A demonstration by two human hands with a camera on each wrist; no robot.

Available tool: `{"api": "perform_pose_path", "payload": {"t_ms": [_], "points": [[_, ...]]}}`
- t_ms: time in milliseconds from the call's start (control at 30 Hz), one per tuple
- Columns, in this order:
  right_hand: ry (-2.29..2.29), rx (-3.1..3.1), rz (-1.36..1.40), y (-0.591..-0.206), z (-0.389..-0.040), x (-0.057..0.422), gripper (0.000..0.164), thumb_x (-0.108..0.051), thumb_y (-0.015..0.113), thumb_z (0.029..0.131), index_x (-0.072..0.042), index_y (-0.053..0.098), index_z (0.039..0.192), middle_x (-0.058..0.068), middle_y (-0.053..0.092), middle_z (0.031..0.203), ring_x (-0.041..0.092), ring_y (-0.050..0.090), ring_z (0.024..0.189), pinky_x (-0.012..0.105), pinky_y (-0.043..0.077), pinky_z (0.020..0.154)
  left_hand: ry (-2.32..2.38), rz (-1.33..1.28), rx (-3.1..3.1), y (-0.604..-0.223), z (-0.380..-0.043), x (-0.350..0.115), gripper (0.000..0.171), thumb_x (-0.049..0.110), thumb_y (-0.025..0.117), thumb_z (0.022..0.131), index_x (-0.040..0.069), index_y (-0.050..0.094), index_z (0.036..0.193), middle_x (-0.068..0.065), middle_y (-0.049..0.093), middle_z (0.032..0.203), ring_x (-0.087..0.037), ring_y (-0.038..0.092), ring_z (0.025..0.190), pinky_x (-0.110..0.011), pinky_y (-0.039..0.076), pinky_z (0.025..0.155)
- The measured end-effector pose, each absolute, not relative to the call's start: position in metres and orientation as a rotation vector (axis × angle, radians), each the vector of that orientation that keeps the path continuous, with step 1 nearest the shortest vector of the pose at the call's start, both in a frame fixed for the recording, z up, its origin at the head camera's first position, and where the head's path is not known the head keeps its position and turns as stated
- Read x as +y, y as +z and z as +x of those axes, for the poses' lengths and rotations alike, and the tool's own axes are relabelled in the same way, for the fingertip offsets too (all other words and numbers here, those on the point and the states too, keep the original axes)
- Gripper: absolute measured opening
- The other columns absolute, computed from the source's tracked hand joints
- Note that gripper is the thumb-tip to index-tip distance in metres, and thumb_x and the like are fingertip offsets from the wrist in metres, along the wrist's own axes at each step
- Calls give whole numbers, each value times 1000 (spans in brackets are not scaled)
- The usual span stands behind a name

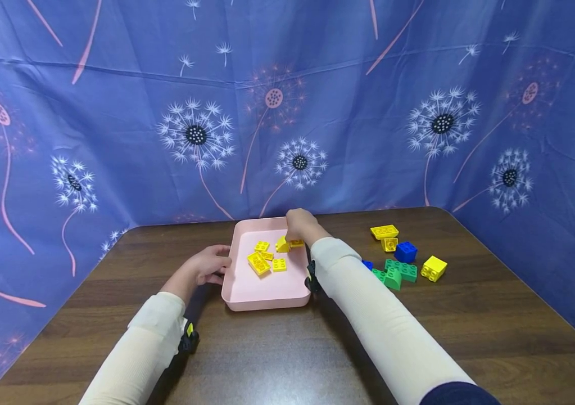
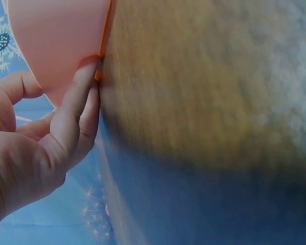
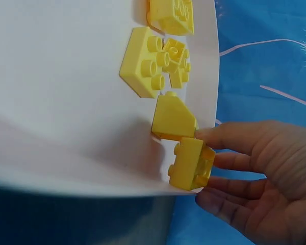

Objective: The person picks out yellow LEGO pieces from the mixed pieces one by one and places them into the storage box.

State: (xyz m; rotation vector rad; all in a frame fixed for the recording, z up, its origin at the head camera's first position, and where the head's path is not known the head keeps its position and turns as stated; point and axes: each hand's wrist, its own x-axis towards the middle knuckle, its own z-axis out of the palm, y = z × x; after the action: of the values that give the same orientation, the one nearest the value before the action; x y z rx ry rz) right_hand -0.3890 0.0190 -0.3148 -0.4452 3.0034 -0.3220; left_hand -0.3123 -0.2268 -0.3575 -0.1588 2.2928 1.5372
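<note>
A pink tray (image 1: 267, 301) sits on the table with several yellow toy bricks inside. At its left side my left hand (image 1: 208, 265) holds the tray wall, fingertips at the rim and lower edge in the left wrist view. My right hand (image 1: 304, 226) reaches into the tray's far right corner. In the right wrist view its fingers pinch a yellow toy brick (image 3: 186, 163) by its ends, close to the wall. Right beside that brick is a yellow sloped brick (image 3: 171, 117). A larger yellow brick (image 1: 259, 263) lies among smaller ones near the tray's middle.
Right of the tray, loose bricks lie on the wooden table (image 1: 247, 360): green bricks (image 1: 401, 270), a blue brick (image 1: 406, 252) and yellow bricks (image 1: 434, 268). My right forearm partly covers another blue brick (image 1: 367, 264). A blue patterned cloth (image 1: 358, 112) hangs behind the table.
</note>
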Motion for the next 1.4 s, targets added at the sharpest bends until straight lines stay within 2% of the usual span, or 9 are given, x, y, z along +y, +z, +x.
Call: {"api": "perform_pose_path", "payload": {"t_ms": [433,700,1033,1400], "points": [[-318,2997,-462,-308,-385,29,16,-17,75,81,-6,64,87,6,61,84,22,55,76,31,48,64,1541,-157,2308,-358,-313,-225,62,7,49,92,2,28,149,-24,51,122,-29,58,95,-45,57,78],[-341,3050,-531,-289,-384,49,31,-14,75,77,-3,68,105,9,66,102,25,60,91,39,53,80,1546,-155,2298,-355,-311,-223,62,5,48,91,2,27,150,-24,53,119,-28,59,92,-45,57,78],[-338,3137,-467,-262,-374,85,33,-19,76,76,-9,69,106,7,67,108,28,61,96,47,52,79,1568,-120,2273,-355,-309,-224,65,3,47,89,-1,25,150,-23,54,114,-26,59,88,-46,57,77],[-295,3124,-542,-259,-366,109,37,-22,76,78,-9,69,112,7,66,114,28,61,99,50,52,80,1574,-116,2276,-358,-311,-226,66,4,48,89,0,25,150,-23,55,114,-26,60,89,-47,57,77]]}}
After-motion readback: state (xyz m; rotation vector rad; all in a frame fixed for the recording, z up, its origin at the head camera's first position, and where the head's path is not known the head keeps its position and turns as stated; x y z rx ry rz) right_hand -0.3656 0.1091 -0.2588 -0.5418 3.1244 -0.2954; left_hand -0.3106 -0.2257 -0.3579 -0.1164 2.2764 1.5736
